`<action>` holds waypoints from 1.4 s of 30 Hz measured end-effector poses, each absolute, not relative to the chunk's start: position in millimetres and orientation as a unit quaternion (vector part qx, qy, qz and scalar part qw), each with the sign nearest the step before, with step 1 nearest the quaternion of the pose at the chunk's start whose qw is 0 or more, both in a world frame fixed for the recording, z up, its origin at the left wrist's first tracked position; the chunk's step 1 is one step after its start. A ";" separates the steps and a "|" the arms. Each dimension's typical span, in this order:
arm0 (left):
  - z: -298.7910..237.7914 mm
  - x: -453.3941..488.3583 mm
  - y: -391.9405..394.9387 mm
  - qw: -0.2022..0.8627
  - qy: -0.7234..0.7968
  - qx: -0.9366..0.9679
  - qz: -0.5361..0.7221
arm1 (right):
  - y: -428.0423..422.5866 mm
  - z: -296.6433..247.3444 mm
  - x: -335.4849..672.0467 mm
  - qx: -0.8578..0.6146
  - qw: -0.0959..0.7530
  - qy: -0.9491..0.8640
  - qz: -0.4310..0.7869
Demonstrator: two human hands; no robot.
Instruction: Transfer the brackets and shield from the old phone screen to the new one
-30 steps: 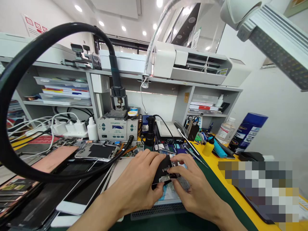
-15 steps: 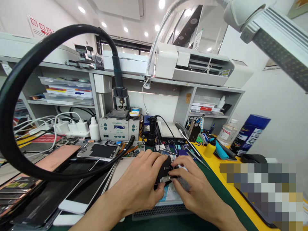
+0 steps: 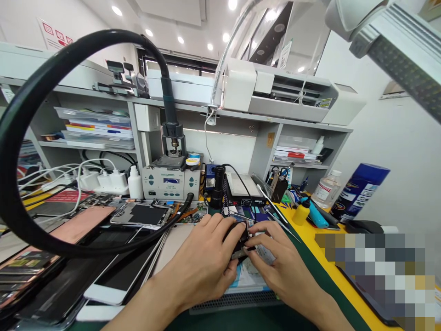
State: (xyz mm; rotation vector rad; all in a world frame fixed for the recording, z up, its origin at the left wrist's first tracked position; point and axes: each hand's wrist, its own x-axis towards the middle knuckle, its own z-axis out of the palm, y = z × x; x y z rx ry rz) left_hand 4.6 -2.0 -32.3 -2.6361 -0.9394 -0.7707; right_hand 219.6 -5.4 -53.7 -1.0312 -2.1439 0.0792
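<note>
A dark flat part with a silvery strip along its near edge is held above the middle of the bench. Its exact kind is hard to make out, since fingers cover much of it. My left hand is closed around its left side, index finger across the top and thumb underneath. At the right edge, the fingertips of my right hand are drawn together on the part. Beneath both hands lie a pale blue printed sheet and a dark perforated strip.
Phones and screens crowd the left, under a thick black hose. Behind stand a hot-air station and a black cylindrical tool. Tweezers, a yellow bottle and a blue spray can are right.
The dark part has tilted between my hands, showing less of its face. My left index finger now reaches farther across it, and the right fingertips have shifted slightly at its edge.
</note>
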 end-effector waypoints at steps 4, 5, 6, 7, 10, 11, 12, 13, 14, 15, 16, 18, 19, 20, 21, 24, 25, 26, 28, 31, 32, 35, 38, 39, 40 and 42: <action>-33.5 4.4 -1.0 0.114 -0.323 -0.900 -0.269 | -4.1 -54.2 218.7 -0.390 0.377 -0.840 0.018; -34.0 4.1 -0.5 0.111 -0.325 -0.899 -0.272 | -3.6 -54.1 218.4 -0.381 0.379 -0.843 0.010; -34.3 3.6 0.0 0.107 -0.327 -0.898 -0.275 | -3.1 -54.0 218.0 -0.371 0.381 -0.847 0.001; -34.6 3.2 0.5 0.102 -0.328 -0.897 -0.278 | -2.6 -54.0 217.6 -0.361 0.384 -0.850 -0.010; -34.5 2.0 1.5 0.093 -0.329 -0.896 -0.283 | -1.4 -55.2 216.5 -0.344 0.391 -0.853 -0.037; -34.4 2.0 1.9 0.093 -0.328 -0.897 -0.282 | -1.1 -56.1 216.2 -0.343 0.394 -0.852 -0.040; -34.3 2.1 2.2 0.096 -0.327 -0.897 -0.280 | -1.0 -57.0 216.0 -0.344 0.397 -0.850 -0.041; -34.3 2.5 2.5 0.100 -0.325 -0.898 -0.280 | -1.0 -58.0 215.8 -0.346 0.400 -0.847 -0.041; -34.3 3.0 2.9 0.105 -0.323 -0.898 -0.280 | -1.1 -58.8 215.7 -0.349 0.403 -0.845 -0.040; -34.4 3.6 3.2 0.110 -0.322 -0.898 -0.280 | -1.3 -59.4 215.5 -0.351 0.406 -0.843 -0.039; -34.7 4.0 3.5 0.113 -0.320 -0.898 -0.281 | -1.6 -59.6 215.3 -0.353 0.406 -0.842 -0.039; -35.2 4.3 3.8 0.114 -0.320 -0.897 -0.282 | -2.6 -58.9 214.9 -0.355 0.400 -0.844 -0.043; -35.4 4.0 3.8 0.111 -0.321 -0.897 -0.283 | -3.2 -58.0 214.7 -0.354 0.394 -0.847 -0.046; -35.5 3.5 3.7 0.107 -0.323 -0.896 -0.285 | -3.9 -57.0 214.6 -0.354 0.387 -0.850 -0.049; -35.5 2.7 3.7 0.102 -0.326 -0.895 -0.286 | -4.6 -55.8 214.5 -0.353 0.380 -0.853 -0.051; -35.1 0.3 3.7 0.080 -0.337 -0.892 -0.292 | -6.3 -53.0 214.2 -0.352 0.368 -0.859 -0.060; -35.0 -0.3 3.8 0.073 -0.339 -0.891 -0.291 | -6.7 -52.6 214.1 -0.351 0.367 -0.859 -0.064; -34.9 -0.8 3.9 0.067 -0.341 -0.891 -0.292 | -7.1 -52.3 214.0 -0.350 0.366 -0.860 -0.069; -35.0 -1.3 4.0 0.056 -0.342 -0.892 -0.289 | -7.5 -52.4 213.9 -0.347 0.362 -0.862 -0.075; -35.2 -1.5 4.6 0.036 -0.345 -0.893 -0.287 | -7.8 -53.2 213.9 -0.343 0.358 -0.865 -0.077; -35.1 -1.5 4.9 0.027 -0.346 -0.893 -0.288 | -7.9 -53.6 214.0 -0.343 0.358 -0.865 -0.079; -33.8 -1.7 5.6 0.003 -0.350 -0.889 -0.295 | -7.6 -54.9 214.6 -0.344 0.359 -0.864 -0.085; -31.8 -2.8 4.9 -0.006 -0.357 -0.884 -0.302 | -6.7 -55.4 215.7 -0.340 0.373 -0.859 -0.083; -31.3 -3.3 4.4 -0.008 -0.360 -0.882 -0.305 | -6.3 -55.4 216.3 -0.339 0.382 -0.856 -0.081; -31.0 -3.6 4.1 -0.008 -0.362 -0.880 -0.307 | -5.9 -55.2 217.0 -0.340 0.391 -0.852 -0.078; -31.1 -3.8 3.9 -0.003 -0.363 -0.880 -0.308 | -4.9 -54.8 218.4 -0.345 0.405 -0.844 -0.074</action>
